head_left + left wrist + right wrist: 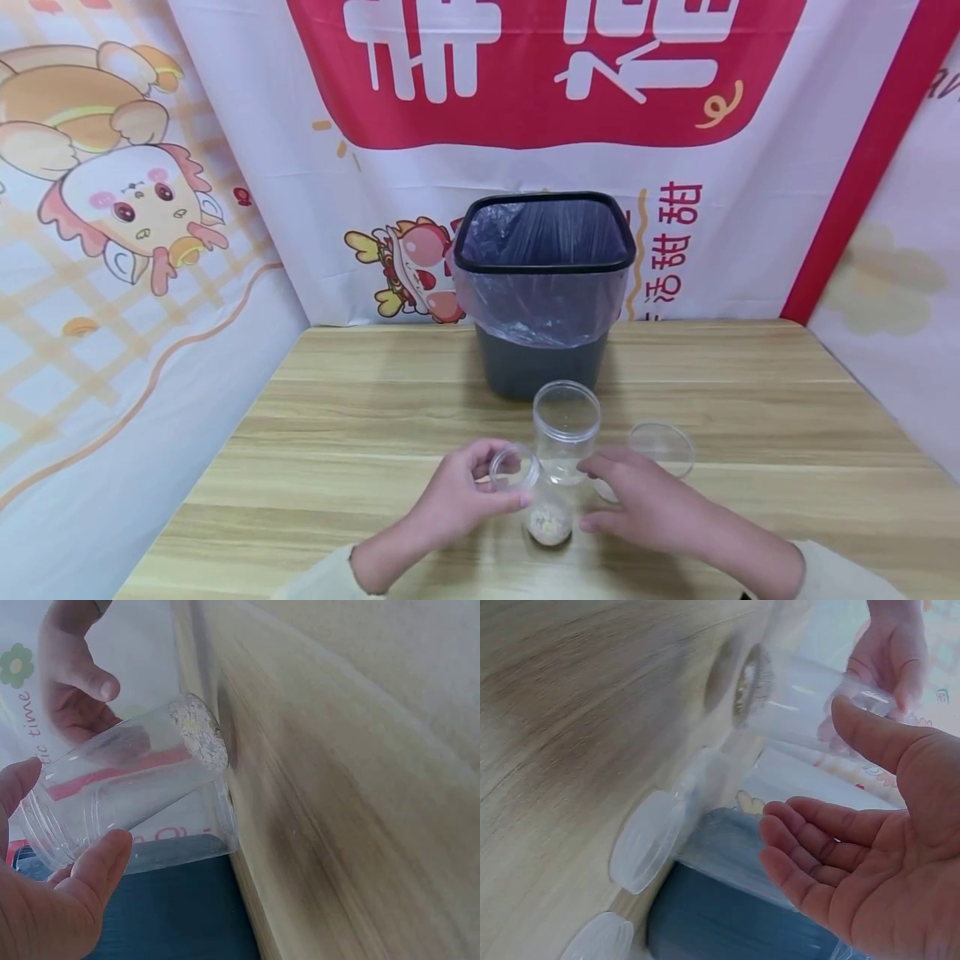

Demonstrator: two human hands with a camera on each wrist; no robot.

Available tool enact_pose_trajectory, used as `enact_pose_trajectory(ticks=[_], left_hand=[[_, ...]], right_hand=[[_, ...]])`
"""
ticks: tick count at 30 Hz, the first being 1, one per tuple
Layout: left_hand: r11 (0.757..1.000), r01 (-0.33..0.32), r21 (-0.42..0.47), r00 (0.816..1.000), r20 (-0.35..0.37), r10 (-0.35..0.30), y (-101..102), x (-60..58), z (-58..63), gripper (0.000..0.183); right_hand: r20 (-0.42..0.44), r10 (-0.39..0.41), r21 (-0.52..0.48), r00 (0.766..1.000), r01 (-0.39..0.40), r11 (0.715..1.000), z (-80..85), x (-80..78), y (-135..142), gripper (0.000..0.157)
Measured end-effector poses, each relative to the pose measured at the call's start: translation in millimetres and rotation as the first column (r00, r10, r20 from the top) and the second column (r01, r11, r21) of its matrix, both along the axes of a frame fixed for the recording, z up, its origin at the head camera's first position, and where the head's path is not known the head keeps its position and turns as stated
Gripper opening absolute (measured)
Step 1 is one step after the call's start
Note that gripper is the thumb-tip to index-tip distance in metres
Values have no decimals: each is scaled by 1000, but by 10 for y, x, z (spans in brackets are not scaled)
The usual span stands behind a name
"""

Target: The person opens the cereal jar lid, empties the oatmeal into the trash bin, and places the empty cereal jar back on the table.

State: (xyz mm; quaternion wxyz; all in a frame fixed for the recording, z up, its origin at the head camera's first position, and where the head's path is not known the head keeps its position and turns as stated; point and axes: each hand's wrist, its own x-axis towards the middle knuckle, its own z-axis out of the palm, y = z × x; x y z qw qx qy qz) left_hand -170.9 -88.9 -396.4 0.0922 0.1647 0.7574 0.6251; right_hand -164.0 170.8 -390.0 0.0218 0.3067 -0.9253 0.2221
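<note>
My left hand point(467, 493) grips a clear plastic jar point(139, 761) near its open rim, thumb on one side and fingers on the other. The jar leans, and pale flaky bits point(550, 525) lie at its bottom. Whether its base touches the table, I cannot tell. To the right, my right hand point(641, 504) holds nothing; its fingers are loosely bent with the thumb apart, as the right wrist view shows. Just behind the held jar stands a second clear jar point(567, 421), uncapped. Past my right hand lies a clear round lid point(667, 446), with another lid point(606, 490) partly hidden by that hand.
A dark bin point(543, 367) with a black rim and a clear plastic liner point(540, 304) stands at the back of the wooden table point(337, 442). Printed cloth point(750, 208) hangs behind the table and along both sides.
</note>
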Motion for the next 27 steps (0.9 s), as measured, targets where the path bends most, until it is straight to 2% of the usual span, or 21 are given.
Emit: enact_pose_trajectory(ticks=[7,14,19,27], left_hand=[[1000,9,17,1000,23,-9,14,8,-40,47],[1000,11,14,999,45,-12,22,11,-70,47],[1000,12,-1,999,37,-12,19,10,-97,47],[1000,19,-9,999,27,-18,11,20,-111,47]], right_hand=[[0,26,-35,1000,-26,999,16,17,-57,55],[17,29,-97,999,-27,995,-24,34,-134,60],[21,48,-130,999,-45,991,-98,24,-206,63],[72,94,-178,993,-80,981,-152,-14,-295,63]])
